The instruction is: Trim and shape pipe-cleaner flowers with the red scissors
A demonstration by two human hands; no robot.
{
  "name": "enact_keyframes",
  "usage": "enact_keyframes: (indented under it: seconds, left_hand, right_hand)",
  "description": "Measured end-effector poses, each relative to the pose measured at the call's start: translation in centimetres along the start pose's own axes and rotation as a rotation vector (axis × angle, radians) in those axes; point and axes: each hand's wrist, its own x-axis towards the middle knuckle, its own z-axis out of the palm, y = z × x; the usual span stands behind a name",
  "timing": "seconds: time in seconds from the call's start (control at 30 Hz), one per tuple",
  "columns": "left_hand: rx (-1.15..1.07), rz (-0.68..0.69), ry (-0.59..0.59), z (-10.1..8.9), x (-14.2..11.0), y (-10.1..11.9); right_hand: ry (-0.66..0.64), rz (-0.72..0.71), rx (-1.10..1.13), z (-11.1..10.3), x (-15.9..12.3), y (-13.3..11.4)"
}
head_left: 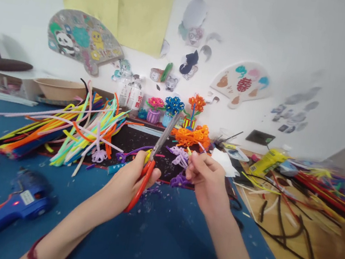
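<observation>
While the blue bench [159, 240] spreads beneath both my forearms, a broad heap of fuzzy stems [71, 144] in many colours takes up its far left. Next in size, a blue glue gun [24, 200] lies nearer to me on that same side, a small red light showing on it.

As I judge it, everything turns on the gap between my hands: my left grip [132, 176] has the scissors [151, 161], their long axis running up and away with a lean to the right, while my right grip [207, 173] sits across to their right, apart from the blades and lower than their tips. My left fingers are wrapped round the red handles; the blades look together, or nearly so. My right thumb and fingers are drawn into a pinch.

Just left of that pinch is a cluster of lilac loops [179, 156]; whether my fingers touch it, I cannot tell. Smallest is the yellowish bit [189, 152] at those fingertips, seemingly held there, its length mostly hidden from me.
</observation>
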Motion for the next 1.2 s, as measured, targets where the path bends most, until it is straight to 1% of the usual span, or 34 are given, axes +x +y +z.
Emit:
enact_keyframes:
  seconds: [0.07, 0.1, 0.17, 0.27, 0.4, 0.5, 0.57, 0.67, 0.8, 0.9, 0.97, 1.1, 1.2]
  left_hand:
    - [-0.046, -0.003, 0.026, 0.1, 0.1, 0.5]
    - [-0.107, -0.017, 0.056, 0.2, 0.1, 0.7]
    - [-0.229, -0.044, 0.071, 0.3, 0.3, 0.9]
    - [-0.366, -0.080, 0.031, 0.6, 0.4, 0.8]
    - [-0.454, -0.081, -0.060, 0.7, -0.1, 0.9]
    - [-0.496, -0.080, -0.128, 0.7, -0.3, 1.1]
    - [-0.501, -0.085, -0.144, 0.7, -0.3, 1.2]
    - [-0.498, -0.111, -0.129, 0.6, -0.2, 1.5]
    - [-0.461, -0.149, -0.109, 0.1, -0.1, 1.9]
    - [-0.477, -0.166, -0.135, -0.1, -0.2, 1.7]
    - [-0.508, -0.177, -0.157, -0.2, -0.3, 1.4]
    - [-0.574, -0.207, -0.198, -0.2, -0.4, 0.9]
    - [-0.615, -0.216, -0.221, -0.2, -0.4, 0.8]
  right_hand:
    - [-0.039, 0.048, -0.028, 0.4, -0.3, 0.2]
    - [-0.059, 0.071, -0.041, 0.6, -0.5, 0.3]
    - [-0.090, 0.100, -0.065, 0.9, -0.7, 0.5]
    - [-0.116, 0.103, -0.083, 1.2, -0.9, 0.8]
    - [-0.155, 0.086, -0.074, 1.3, -1.0, 1.1]
    - [-0.171, 0.069, -0.070, 1.4, -1.1, 1.3]
    - [-0.172, 0.062, -0.078, 1.5, -1.1, 1.4]
    - [-0.170, 0.067, -0.091, 1.4, -1.0, 1.4]
    - [-0.157, 0.066, -0.055, 1.0, -0.6, 1.2]
    - [-0.167, 0.048, -0.084, 0.5, -0.4, 0.8]
    - [-0.221, 0.048, -0.156, 0.2, -0.3, 0.6]
    - [-0.378, 0.043, -0.287, 0.2, -0.5, 0.4]
    - [-0.445, 0.039, -0.339, 0.4, -0.7, 0.4]
